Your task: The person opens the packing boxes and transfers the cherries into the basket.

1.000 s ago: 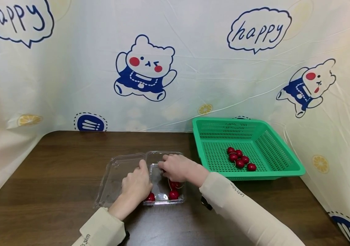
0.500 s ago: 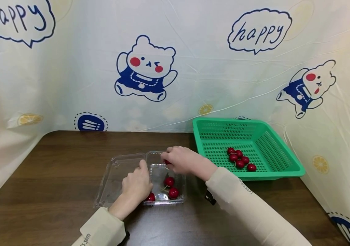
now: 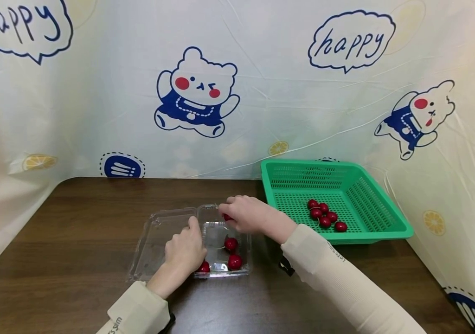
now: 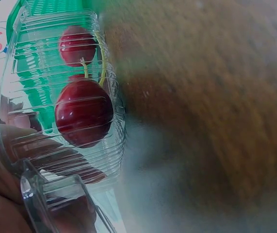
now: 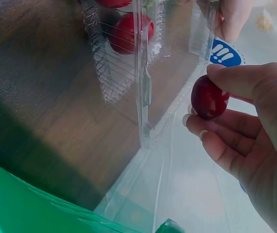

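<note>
A clear plastic clamshell box (image 3: 225, 275) lies unfolded on the table, its lid (image 3: 158, 236) to the left. My left hand (image 3: 184, 248) grips the box along its middle edge between tray and lid. Over the tray's far right part, my right hand (image 3: 250, 214) pinches a dark red cherry (image 5: 209, 97) between thumb and fingertips. Inside the tray sit a stemmed cherry (image 3: 231, 244), another cherry (image 3: 234, 262) near the front, and one (image 3: 204, 267) partly behind the left hand. Through the plastic, the left wrist view shows a cherry (image 4: 84, 112) close up.
Right of the box stands a green perforated basket (image 3: 388, 231) holding several cherries (image 3: 325, 215). Both are on a dark wooden table (image 3: 79, 232). A printed curtain (image 3: 279, 93) hangs behind the table.
My right hand has risen slightly from the tray and moved right with a cherry in its fingers. The cherries below are now uncovered and have shifted a little. The left hand stays put.
</note>
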### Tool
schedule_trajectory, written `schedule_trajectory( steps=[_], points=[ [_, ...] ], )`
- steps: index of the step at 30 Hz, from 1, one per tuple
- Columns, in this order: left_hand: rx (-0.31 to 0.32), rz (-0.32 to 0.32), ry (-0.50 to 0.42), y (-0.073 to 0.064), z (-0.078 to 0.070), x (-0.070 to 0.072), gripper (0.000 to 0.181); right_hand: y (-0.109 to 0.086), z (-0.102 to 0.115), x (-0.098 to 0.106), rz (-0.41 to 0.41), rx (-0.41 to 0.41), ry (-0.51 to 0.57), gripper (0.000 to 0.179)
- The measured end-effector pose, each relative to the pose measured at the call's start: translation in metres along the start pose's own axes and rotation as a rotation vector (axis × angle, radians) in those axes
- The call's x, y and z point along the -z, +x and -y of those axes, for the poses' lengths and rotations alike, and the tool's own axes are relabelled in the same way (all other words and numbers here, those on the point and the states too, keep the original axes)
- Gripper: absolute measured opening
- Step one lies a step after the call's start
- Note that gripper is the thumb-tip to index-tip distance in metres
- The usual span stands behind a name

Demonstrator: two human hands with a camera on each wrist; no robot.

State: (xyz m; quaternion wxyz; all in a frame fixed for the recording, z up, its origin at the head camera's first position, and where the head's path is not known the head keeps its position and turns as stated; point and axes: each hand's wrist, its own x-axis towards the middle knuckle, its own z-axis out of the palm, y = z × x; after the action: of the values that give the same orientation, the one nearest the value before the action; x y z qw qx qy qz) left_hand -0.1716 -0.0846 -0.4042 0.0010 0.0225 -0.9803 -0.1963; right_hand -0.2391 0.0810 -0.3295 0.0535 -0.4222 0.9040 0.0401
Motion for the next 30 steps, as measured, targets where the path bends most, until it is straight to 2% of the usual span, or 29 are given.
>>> schedule_trajectory(
  steps=[22,30],
  points=[
    [0.003,0.002,-0.007,0.000,0.000,0.001,0.038,-0.003,-0.006,0.013,-0.081,0.007,0.014,0.022],
    [0.003,-0.001,-0.011,0.000,0.000,0.001,0.037,-0.008,-0.010,0.017,-0.124,0.003,0.045,0.017]
  ],
)
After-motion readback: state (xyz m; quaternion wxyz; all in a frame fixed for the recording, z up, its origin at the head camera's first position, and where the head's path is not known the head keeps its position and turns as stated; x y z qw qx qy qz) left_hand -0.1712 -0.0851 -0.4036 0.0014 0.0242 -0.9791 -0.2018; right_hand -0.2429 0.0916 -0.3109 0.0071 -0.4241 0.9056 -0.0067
